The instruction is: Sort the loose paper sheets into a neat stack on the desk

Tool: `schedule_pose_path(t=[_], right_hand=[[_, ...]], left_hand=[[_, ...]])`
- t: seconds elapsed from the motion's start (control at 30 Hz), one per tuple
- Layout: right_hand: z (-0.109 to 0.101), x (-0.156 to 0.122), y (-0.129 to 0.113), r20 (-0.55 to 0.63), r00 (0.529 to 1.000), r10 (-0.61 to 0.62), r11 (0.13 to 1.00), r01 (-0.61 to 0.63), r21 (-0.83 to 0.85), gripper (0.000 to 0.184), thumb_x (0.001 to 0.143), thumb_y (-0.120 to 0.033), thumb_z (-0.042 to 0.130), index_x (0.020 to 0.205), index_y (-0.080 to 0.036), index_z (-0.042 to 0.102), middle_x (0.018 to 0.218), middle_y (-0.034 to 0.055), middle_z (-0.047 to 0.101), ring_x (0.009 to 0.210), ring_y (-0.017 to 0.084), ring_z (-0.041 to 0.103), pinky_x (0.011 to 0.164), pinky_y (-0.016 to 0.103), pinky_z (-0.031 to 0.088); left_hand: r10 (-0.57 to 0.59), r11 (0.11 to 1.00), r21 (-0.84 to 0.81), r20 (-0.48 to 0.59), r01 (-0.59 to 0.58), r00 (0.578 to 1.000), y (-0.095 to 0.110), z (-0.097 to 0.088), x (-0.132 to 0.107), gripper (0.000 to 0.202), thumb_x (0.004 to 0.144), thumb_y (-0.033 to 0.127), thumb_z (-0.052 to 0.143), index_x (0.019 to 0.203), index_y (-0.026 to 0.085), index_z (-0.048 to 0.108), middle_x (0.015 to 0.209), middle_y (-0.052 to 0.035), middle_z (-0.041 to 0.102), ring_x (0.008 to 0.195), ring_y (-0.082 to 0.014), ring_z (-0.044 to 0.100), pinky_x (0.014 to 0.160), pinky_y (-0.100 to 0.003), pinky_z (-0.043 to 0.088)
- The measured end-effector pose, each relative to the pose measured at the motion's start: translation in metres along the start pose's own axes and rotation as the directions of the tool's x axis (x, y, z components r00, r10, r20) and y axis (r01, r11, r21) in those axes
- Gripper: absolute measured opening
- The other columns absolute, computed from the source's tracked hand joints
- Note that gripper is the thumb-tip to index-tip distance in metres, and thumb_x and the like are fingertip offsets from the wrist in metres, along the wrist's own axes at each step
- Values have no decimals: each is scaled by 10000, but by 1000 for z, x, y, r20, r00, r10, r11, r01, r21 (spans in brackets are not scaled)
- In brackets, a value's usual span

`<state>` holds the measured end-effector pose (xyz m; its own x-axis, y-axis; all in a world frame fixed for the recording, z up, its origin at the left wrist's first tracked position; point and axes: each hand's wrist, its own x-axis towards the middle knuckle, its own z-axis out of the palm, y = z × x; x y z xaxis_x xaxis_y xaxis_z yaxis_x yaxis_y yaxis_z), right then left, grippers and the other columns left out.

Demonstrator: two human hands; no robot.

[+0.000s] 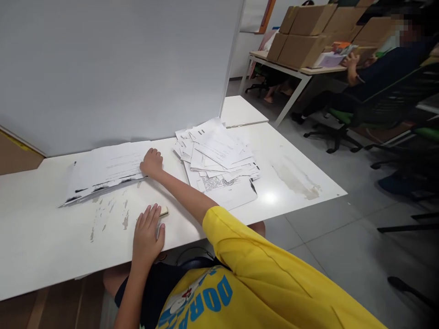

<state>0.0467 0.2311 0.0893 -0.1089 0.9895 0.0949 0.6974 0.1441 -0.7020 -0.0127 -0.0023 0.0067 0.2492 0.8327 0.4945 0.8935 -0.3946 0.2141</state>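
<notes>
My right hand [151, 163] reaches across the white table [41, 246] with its fingers curled on the right edge of a flat stack of printed papers [103, 171]. My left hand [147, 233] lies flat on the table near the front edge, fingers stretched out, holding nothing. Its fingertips touch a small beige block [165, 211]. A loose heap of white printed sheets [219, 157] lies to the right of my right arm. I wear a yellow shirt.
A white partition [120, 68] stands along the table's back. At the back right, another person sits in a chair [346, 119] at a desk [302, 71] stacked with cardboard boxes [308, 36]. More office chairs stand on the grey floor at right.
</notes>
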Motion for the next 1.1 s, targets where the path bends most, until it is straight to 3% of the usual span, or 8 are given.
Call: schedule_pose_path(t=[0.1,0.27,0.37,0.47,0.57,0.73,0.87,1.1], right_hand=[[-22,1,27,-17,998,-64,997,63,-41,500,907,-258,595,1334,-42,454,1441,207,477,1298,339,461,1077,446,403],[-120,-6,132,-47,999,15,936,-31,-351,634,884,-345,617,1416,-76,401,1578,239,322,1453,390,258,1169,550,225],[-174,-30,184,-52,989,139,898,-148,-414,653,877,-503,597,1352,-70,482,1487,253,448,1373,403,374,1096,526,330],[-202,-61,210,-104,980,167,904,-195,-380,429,915,-424,531,1213,-121,594,1286,211,621,1173,345,548,922,409,442],[-214,-86,219,-120,977,177,913,-208,-352,288,952,-343,444,1081,-187,650,1105,132,698,987,268,617,767,324,439],[-223,-99,225,-125,973,195,899,-229,-373,318,979,-257,316,956,-199,628,909,76,685,798,215,599,640,288,378],[-225,-77,226,-134,972,192,885,-230,-405,352,1005,-246,253,1045,-194,599,1027,104,680,888,225,610,682,290,401],[-218,-37,218,-62,981,185,834,-190,-517,358,962,-385,495,1201,-132,580,1258,181,642,1144,307,581,830,343,459]], left_hand=[[13,1000,0,-21,-13,1000,-1,0,1,633,935,228,476,1547,259,318,1490,-108,518,1436,-298,416,1161,-507,337],[35,999,-16,-22,-35,999,-4,2,3,658,933,233,488,1559,277,289,1485,-117,522,1428,-317,422,1158,-525,327],[28,999,-27,-37,-29,999,-5,3,4,658,935,241,489,1560,286,289,1479,-118,527,1418,-323,434,1158,-529,324],[43,999,-16,-55,-44,998,-5,4,5,656,935,246,489,1560,276,291,1468,-129,537,1408,-328,446,1157,-529,326],[51,998,25,-65,-50,997,-4,5,6,639,944,249,463,1560,242,294,1459,-147,541,1404,-334,449,1154,-530,329],[67,994,90,-78,-60,995,-3,6,7,605,957,252,424,1547,175,319,1437,-175,554,1385,-341,466,1145,-517,339],[72,992,106,-78,-64,994,-3,5,7,604,956,249,422,1546,171,321,1432,-176,558,1372,-343,481,1139,-514,346],[78,991,118,-77,-68,994,-3,4,5,607,958,243,425,1550,179,311,1424,-172,566,1352,-351,502,1124,-524,365]])
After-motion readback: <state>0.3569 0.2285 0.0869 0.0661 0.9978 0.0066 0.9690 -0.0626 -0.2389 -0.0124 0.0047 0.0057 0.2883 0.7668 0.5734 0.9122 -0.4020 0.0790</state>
